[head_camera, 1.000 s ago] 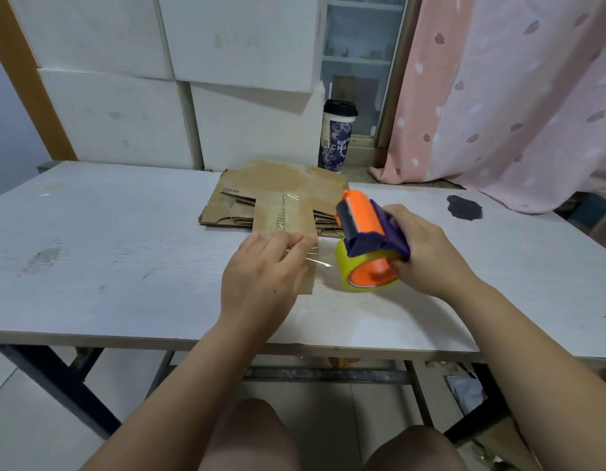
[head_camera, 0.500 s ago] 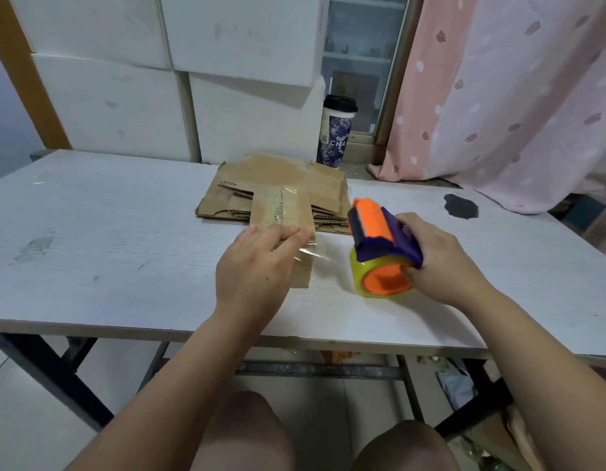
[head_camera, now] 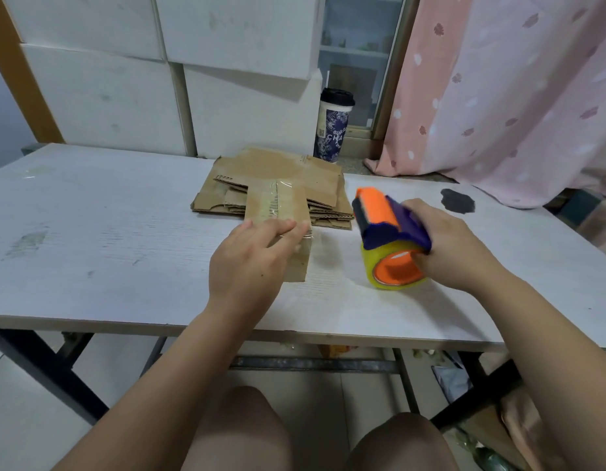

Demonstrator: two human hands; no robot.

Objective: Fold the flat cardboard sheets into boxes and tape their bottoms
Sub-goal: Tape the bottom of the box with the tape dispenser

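Left hand [head_camera: 247, 263] is pressing, fingers straight, on the taped brown cardboard flap [head_camera: 288, 205] on the white bench [head_camera: 107, 249]; right hand [head_camera: 457, 246] is gripping the orange-and-purple tape dispenser [head_camera: 379, 212] beside it; tugging is probably risking wrinkled tape.

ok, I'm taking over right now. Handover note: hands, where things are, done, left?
Left hand: fingers straight, pressing clear tape onto the long flap of the top sheet.
Right hand: grips the orange-and-purple tape dispenser, just right of that flap.
Flat cardboard sheets: stacked mid-table, beyond the hands.
Done: a tape strip along the flap. I can't tell whether it has been cut from the roll.
Left: no folded box in view, so fold the sheets and tape the bottoms.
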